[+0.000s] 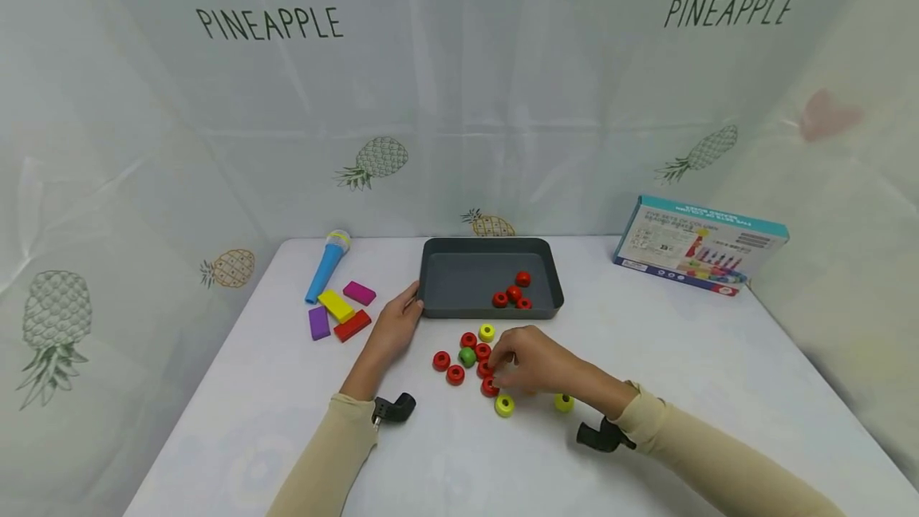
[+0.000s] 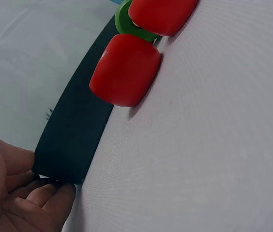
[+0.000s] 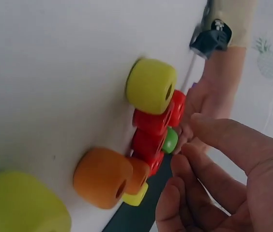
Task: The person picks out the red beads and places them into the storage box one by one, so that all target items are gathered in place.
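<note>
At the near left corner of the dark grey tray (image 1: pixel 459 278), my left hand (image 1: pixel 398 321) grips the edge. The left wrist view has its thumb and fingers around that tray corner (image 2: pixel 61 164). Over the loose beads, my right hand (image 1: pixel 534 361) reaches down with fingertips close beside the red bead (image 1: pixel 490 386). In the right wrist view its thumb and bent fingers (image 3: pixel 223 188) stand apart with nothing between them. Several red beads (image 1: pixel 441 361) lie around a green bead (image 1: pixel 467 357). Yellow beads (image 1: pixel 505 405) and orange beads (image 3: pixel 102 176) lie nearby, the orange ones hidden in the head view.
Several red beads (image 1: pixel 514 293) lie inside the tray. At the left are a blue toy microphone (image 1: pixel 326 266) and purple, yellow, red and magenta blocks (image 1: pixel 336 305). A printed box (image 1: pixel 700 244) stands at the back right, before the pineapple-print curtain (image 1: pixel 488 86).
</note>
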A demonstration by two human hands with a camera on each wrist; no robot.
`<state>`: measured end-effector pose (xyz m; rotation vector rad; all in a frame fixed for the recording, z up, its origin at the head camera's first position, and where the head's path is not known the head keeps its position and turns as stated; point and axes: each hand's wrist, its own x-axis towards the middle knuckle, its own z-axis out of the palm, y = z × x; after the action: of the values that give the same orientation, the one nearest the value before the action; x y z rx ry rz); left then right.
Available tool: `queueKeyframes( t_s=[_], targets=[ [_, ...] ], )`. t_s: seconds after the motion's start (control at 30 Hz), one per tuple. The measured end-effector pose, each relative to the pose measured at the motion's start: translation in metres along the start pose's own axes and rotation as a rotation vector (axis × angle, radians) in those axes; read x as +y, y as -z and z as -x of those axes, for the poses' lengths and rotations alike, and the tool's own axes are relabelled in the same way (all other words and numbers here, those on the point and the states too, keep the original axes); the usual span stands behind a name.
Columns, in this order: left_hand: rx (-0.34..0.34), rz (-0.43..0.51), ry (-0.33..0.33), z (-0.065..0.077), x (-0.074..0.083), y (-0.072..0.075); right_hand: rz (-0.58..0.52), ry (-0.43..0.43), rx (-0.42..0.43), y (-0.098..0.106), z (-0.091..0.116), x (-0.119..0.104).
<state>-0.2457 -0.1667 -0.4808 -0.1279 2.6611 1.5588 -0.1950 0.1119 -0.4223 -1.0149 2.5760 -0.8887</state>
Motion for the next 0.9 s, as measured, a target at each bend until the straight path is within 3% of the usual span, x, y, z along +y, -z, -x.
queueKeyframes(
  t_s=[0.5, 0.9],
  targets=[
    [-0.007, 0.0, -0.016, 0.001, 0.002, -0.001, 0.004, 0.016, -0.051, -0.014, 0.001, -0.001],
    [0.007, 0.003, -0.012, 0.001, 0.001, 0.0, 0.054, -0.002, -0.018, -0.016, 0.003, -0.004]
  ],
)
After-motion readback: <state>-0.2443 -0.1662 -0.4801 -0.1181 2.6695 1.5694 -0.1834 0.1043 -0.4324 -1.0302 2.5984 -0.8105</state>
